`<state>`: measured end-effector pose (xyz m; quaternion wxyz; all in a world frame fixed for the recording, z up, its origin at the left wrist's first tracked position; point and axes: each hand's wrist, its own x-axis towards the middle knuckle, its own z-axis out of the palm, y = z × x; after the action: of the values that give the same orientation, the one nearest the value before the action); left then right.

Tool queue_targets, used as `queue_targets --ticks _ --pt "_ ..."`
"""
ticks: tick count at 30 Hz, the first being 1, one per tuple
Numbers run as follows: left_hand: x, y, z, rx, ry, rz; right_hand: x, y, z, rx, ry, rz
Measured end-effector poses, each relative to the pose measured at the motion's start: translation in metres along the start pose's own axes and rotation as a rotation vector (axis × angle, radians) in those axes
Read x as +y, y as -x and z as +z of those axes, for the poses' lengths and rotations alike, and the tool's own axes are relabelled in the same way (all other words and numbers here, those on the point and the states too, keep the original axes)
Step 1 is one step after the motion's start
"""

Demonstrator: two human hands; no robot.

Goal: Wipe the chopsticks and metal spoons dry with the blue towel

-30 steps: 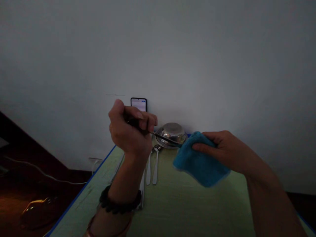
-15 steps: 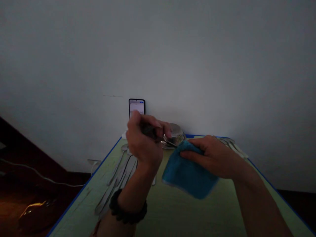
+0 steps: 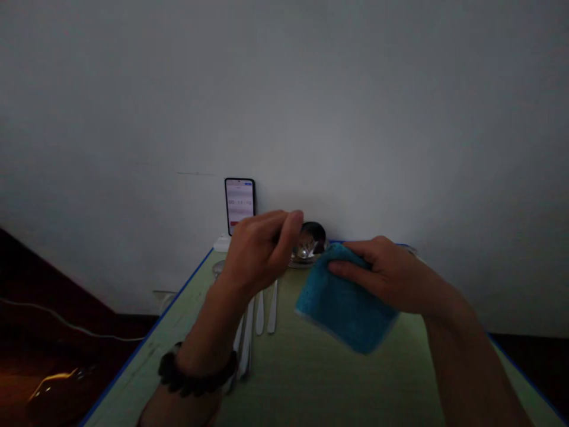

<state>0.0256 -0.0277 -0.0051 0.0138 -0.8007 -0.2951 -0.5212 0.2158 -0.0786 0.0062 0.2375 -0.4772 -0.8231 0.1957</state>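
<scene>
My left hand (image 3: 262,252) is raised over the table with its fingers curled closed and the thumb against them. What it grips is hidden behind the fingers. Pinched between thumb and fingers of my right hand (image 3: 384,273) is a blue cloth (image 3: 347,308), hanging down over the table. Between the two hands a shiny, rounded metal piece (image 3: 309,243) shows; I cannot tell whether it stands on the table or is held. Several metal utensils (image 3: 260,314) lie below my left forearm, handles toward me. A spoon bowl (image 3: 217,268) shows beside the wrist.
A phone (image 3: 240,204) leans upright against the wall at the back left, on a white stand (image 3: 222,243). More utensils (image 3: 411,249) show at the back right, partly behind my right hand. The green table (image 3: 333,385) has blue edges. A white cable (image 3: 66,314) runs at left.
My left hand has rolled over from palm up to back of the hand showing, uncovering the phone. The thin metal part between the hands no longer shows. My right hand keeps the cloth nearly in place.
</scene>
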Motion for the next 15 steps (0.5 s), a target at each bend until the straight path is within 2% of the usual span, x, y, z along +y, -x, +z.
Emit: queue_targets --ticks 5,10,15 --pt "0.010 -0.001 0.010 -0.064 -0.044 0.094 0.001 -0.005 0.003 0.111 -0.046 0.049" --pt "0.017 0.000 0.014 -0.160 0.040 0.075 0.002 -0.008 0.005 0.253 -0.122 0.079" --pt "0.014 0.001 0.016 -0.343 0.008 0.023 0.002 -0.009 0.006 0.184 -0.162 0.088"
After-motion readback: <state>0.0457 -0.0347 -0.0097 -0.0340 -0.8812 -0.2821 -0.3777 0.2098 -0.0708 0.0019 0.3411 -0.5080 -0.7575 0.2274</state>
